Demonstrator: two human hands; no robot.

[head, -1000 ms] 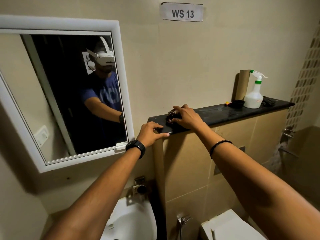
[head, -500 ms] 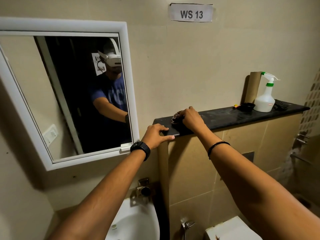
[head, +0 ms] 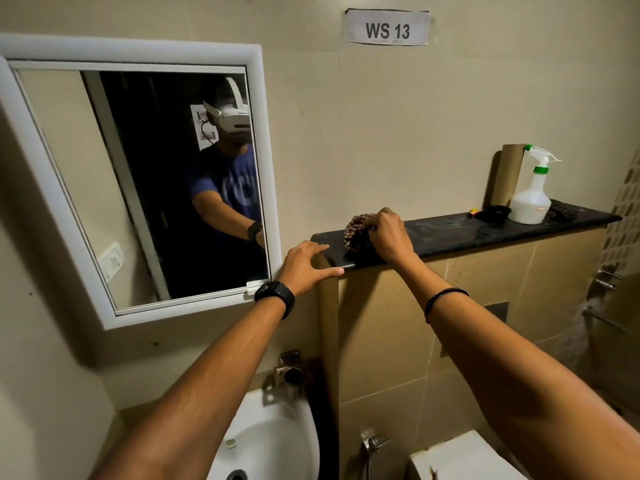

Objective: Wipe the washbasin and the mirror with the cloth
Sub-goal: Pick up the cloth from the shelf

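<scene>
Since a moment ago the right hand has curled tighter over the checked cloth, bunching it into a wad near the left end of the dark shelf, where earlier the palm lay flatter across it. Little else has shifted.

That hand is closed on the cloth from above, knuckles up, which looks to me like gathering it so it comes away in one piece. The left hand holds nothing; its fingers are spread loosely, thumb along the shelf's front edge and forefinger resting on its corner, probably to steady the reach across.

Both arms stretch up from low down, because the shelf sits higher than the washbasin, which shows white at the bottom between the forearms. The mirror hangs on the wall just left of the shelf. A spray bottle stands at the far right end of the shelf, well apart from the cloth, beside a cardboard tube.

I'd judge the wiping not yet begun.
</scene>
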